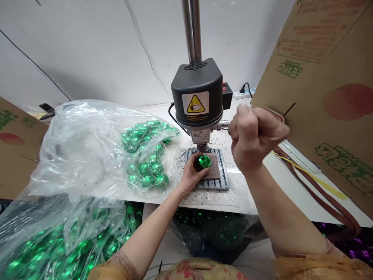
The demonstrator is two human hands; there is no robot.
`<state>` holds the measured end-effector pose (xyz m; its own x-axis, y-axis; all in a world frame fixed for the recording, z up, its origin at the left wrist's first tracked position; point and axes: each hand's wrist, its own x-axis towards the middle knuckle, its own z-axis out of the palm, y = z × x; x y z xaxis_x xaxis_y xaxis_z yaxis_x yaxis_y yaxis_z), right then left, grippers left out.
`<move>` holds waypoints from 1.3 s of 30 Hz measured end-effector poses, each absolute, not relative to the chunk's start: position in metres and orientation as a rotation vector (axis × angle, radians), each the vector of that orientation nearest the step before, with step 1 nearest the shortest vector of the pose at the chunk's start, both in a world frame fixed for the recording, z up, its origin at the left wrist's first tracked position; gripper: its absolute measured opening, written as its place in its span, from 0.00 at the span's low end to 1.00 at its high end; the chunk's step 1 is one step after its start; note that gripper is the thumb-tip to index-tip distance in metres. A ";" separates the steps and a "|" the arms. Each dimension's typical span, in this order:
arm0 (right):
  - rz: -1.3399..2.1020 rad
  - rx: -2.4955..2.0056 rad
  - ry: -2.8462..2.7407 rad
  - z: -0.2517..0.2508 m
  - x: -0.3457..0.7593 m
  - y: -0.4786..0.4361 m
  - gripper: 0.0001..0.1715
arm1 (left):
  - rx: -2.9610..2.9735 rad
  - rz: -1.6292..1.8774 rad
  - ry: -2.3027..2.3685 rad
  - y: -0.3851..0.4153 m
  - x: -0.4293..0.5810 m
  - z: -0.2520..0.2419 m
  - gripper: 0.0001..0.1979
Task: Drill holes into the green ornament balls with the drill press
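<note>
A small black drill press [197, 97] stands in front of me. Under its chuck, my left hand [192, 173] is closed around a shiny green faceted ball [205, 161], thumb and fingers on its sides. The ball rests on a pinkish-brown square pad [215, 171] over the slotted metal base plate [225, 182]. Chuck and bit sit directly above the ball; whether the bit touches it I cannot tell. My right hand [252, 134] is a fist at the right of the press, beside the metal feed hub [223, 125]. The feed handle in the fist is mostly hidden.
Clear plastic bags of green balls [147, 165] lie left on the white table, with another bag [58, 249] below its edge. Cardboard boxes [320, 97] flank both sides. Brown straps [317, 190] lie at right. Dark shavings surround the base. A power strip [243, 93] sits behind.
</note>
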<state>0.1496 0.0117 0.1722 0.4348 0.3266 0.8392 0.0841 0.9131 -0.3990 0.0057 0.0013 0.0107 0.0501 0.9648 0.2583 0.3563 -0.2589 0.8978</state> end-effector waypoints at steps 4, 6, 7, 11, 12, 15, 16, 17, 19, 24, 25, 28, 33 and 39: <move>0.307 -0.512 -1.123 0.197 0.152 0.018 0.28 | 1.696 1.306 1.427 -0.011 0.005 0.016 0.23; 0.283 -0.547 -1.150 0.198 0.154 0.021 0.28 | 1.824 1.366 1.413 -0.029 0.001 0.017 0.21; 0.262 -0.561 -1.163 0.198 0.155 0.021 0.28 | 1.911 1.380 1.381 -0.042 -0.003 0.016 0.20; 0.222 -0.574 -1.191 0.194 0.155 0.020 0.28 | 2.335 1.202 1.123 -0.108 -0.019 0.000 0.19; 0.227 -0.568 -1.182 0.194 0.154 0.019 0.28 | 2.487 1.124 1.054 -0.123 -0.023 -0.007 0.19; 0.257 -0.547 -1.152 0.194 0.153 0.019 0.28 | 2.960 0.826 0.846 -0.152 -0.035 -0.024 0.22; 0.265 -0.532 -1.142 0.195 0.153 0.019 0.27 | 3.052 0.734 0.804 -0.156 -0.039 -0.027 0.22; 0.274 -0.516 -1.134 0.195 0.153 0.019 0.27 | 3.099 0.682 0.783 -0.158 -0.043 -0.028 0.23; 0.297 -0.475 -1.119 0.195 0.152 0.020 0.27 | 3.110 0.731 0.804 -0.157 -0.053 -0.026 0.22; 0.305 -0.441 -1.105 0.194 0.152 0.019 0.26 | 2.731 1.454 1.677 -0.135 -0.095 -0.002 0.19; 0.302 -0.443 -1.107 0.194 0.152 0.019 0.26 | 2.492 1.603 1.964 -0.130 -0.106 0.003 0.20; 0.295 -0.436 -1.108 0.195 0.152 0.019 0.26 | 1.667 1.724 2.499 -0.114 -0.136 0.010 0.28; 0.295 -0.429 -1.089 0.194 0.151 0.020 0.26 | 1.290 1.472 2.278 -0.082 -0.156 0.004 0.41; 0.297 -0.441 -1.096 0.194 0.151 0.017 0.26 | 1.663 1.413 2.111 -0.016 -0.160 -0.008 0.27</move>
<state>0.1506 0.0171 0.1940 0.4314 0.4422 0.7864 -0.0161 0.8753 -0.4834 -0.1599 -0.0160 -0.0081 -0.3963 0.8084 0.4353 0.7106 -0.0301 0.7030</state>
